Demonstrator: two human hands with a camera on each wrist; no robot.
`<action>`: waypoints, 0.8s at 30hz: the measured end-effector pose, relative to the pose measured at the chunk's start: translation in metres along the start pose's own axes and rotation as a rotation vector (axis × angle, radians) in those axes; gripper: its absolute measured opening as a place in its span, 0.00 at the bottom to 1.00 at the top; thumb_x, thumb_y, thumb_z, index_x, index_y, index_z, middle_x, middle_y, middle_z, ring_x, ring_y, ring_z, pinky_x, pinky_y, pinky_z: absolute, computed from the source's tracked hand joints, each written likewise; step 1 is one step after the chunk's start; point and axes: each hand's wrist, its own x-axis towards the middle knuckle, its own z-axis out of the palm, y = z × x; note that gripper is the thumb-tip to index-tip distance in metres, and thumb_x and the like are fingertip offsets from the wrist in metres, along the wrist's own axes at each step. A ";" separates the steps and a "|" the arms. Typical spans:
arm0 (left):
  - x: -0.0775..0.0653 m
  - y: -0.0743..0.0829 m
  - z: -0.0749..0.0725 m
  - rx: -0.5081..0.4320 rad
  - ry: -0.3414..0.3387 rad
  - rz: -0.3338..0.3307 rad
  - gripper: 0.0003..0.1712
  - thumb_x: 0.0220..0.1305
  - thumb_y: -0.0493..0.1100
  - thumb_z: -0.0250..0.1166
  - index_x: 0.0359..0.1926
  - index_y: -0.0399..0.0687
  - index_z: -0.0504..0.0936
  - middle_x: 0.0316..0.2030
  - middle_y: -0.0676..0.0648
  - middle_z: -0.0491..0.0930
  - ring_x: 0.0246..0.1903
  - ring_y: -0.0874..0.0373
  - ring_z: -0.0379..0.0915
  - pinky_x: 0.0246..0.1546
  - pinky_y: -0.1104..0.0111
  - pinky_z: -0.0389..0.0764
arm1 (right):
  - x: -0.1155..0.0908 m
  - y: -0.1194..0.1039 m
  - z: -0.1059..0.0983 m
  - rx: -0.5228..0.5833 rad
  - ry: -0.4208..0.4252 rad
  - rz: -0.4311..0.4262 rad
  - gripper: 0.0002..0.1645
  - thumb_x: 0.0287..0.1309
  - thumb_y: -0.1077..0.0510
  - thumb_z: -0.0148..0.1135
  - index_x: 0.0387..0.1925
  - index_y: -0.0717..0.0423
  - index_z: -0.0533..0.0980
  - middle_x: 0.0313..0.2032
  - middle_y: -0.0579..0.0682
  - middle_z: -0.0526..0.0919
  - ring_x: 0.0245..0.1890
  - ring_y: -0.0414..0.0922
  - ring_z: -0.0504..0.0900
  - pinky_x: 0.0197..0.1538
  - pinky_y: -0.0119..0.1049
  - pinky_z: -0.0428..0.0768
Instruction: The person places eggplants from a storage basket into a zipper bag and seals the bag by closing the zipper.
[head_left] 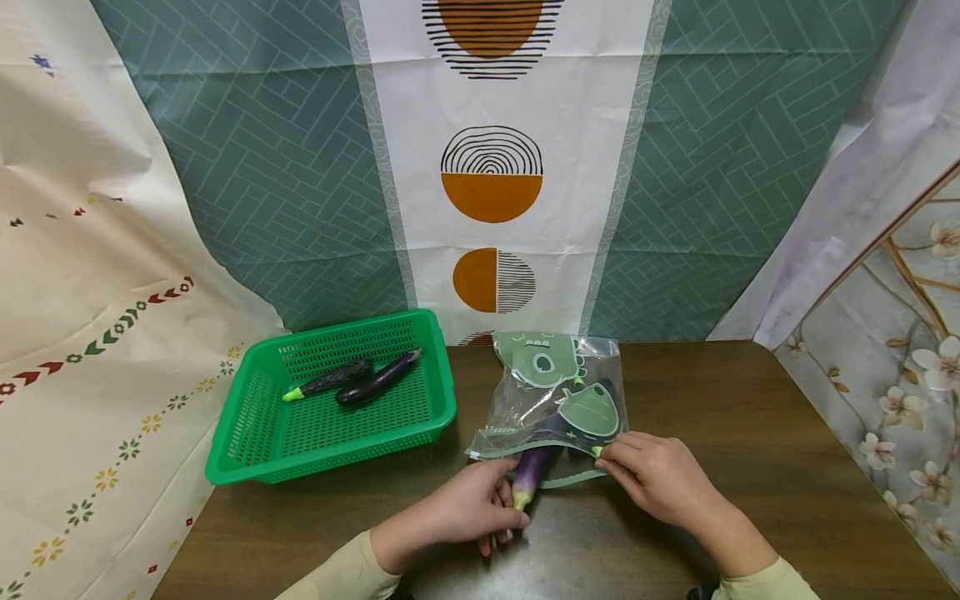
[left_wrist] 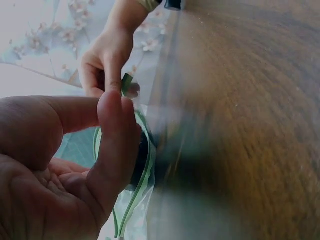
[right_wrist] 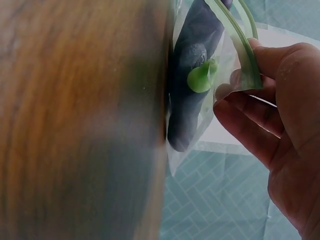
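A clear zip bag [head_left: 517,408] with green printed figures lies on the table, its green-edged mouth parted toward me. Half inside it, a purple eggplant [head_left: 531,471] points its pale stem end out of the mouth. My left hand [head_left: 480,504] holds that stem end between thumb and fingers; in the left wrist view the hand [left_wrist: 75,155] hides the grip. On the opposite side, my right hand [head_left: 660,475] pinches the corner of the bag's mouth. Through the plastic in the right wrist view, a dark eggplant [right_wrist: 182,120] and a green stem [right_wrist: 200,79] show.
A green plastic basket [head_left: 247,467] stands at the left of the table. Two dark eggplants [head_left: 378,382] lie in it, one with a bright green stem. Behind the wooden table [head_left: 697,400] hangs a patterned curtain [head_left: 720,183].
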 end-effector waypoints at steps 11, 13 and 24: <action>0.007 0.000 0.004 -0.050 0.041 -0.029 0.10 0.72 0.35 0.74 0.48 0.39 0.81 0.27 0.39 0.89 0.14 0.58 0.82 0.13 0.65 0.82 | 0.000 -0.001 0.000 -0.003 -0.007 -0.007 0.09 0.60 0.56 0.83 0.39 0.44 0.88 0.35 0.35 0.87 0.32 0.35 0.85 0.32 0.34 0.84; 0.007 0.001 0.004 -0.047 0.043 -0.039 0.08 0.72 0.36 0.74 0.42 0.42 0.81 0.26 0.38 0.90 0.14 0.59 0.82 0.13 0.66 0.81 | 0.000 -0.001 0.000 -0.003 -0.011 -0.004 0.08 0.60 0.56 0.83 0.38 0.44 0.88 0.35 0.35 0.86 0.32 0.35 0.84 0.32 0.34 0.84; 0.012 0.003 0.006 -0.005 0.051 -0.076 0.17 0.78 0.43 0.71 0.30 0.37 0.88 0.24 0.43 0.89 0.14 0.60 0.82 0.14 0.67 0.83 | -0.001 0.000 0.001 -0.001 -0.002 -0.006 0.04 0.69 0.52 0.78 0.38 0.44 0.87 0.34 0.34 0.85 0.31 0.34 0.83 0.31 0.32 0.82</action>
